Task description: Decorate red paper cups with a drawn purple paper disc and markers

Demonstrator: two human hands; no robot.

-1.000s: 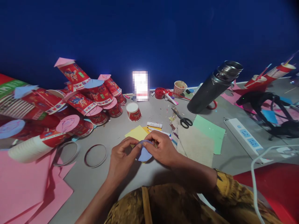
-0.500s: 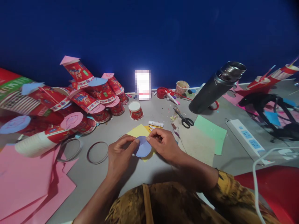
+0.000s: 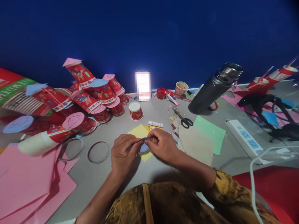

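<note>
Between my two hands is a round purple-blue paper disc (image 3: 144,148), its upper edge curling over towards me. My left hand (image 3: 123,151) pinches the disc's left side between thumb and fingers. On the other side, my right hand (image 3: 162,144) pinches its upper right edge. Below the disc lies a yellow sheet of paper (image 3: 145,157), partly covered by my hands. A glue stick (image 3: 155,124) rests just beyond my fingers, beside a yellow item largely hidden. Farther back, a red paper cup (image 3: 136,112) stands upside down with its white base up.
Decorated red cups (image 3: 86,101) are piled at the left, above pink sheets (image 3: 25,180) and two tape rings (image 3: 98,152). Black scissors (image 3: 184,119), green paper (image 3: 211,133), a dark flask (image 3: 207,93) and a power strip (image 3: 245,140) lie to the right. A bright screen (image 3: 143,85) stands behind.
The disc, flat and facing me before, now has its top edge bent over. My hands have drawn closer together along that edge.
</note>
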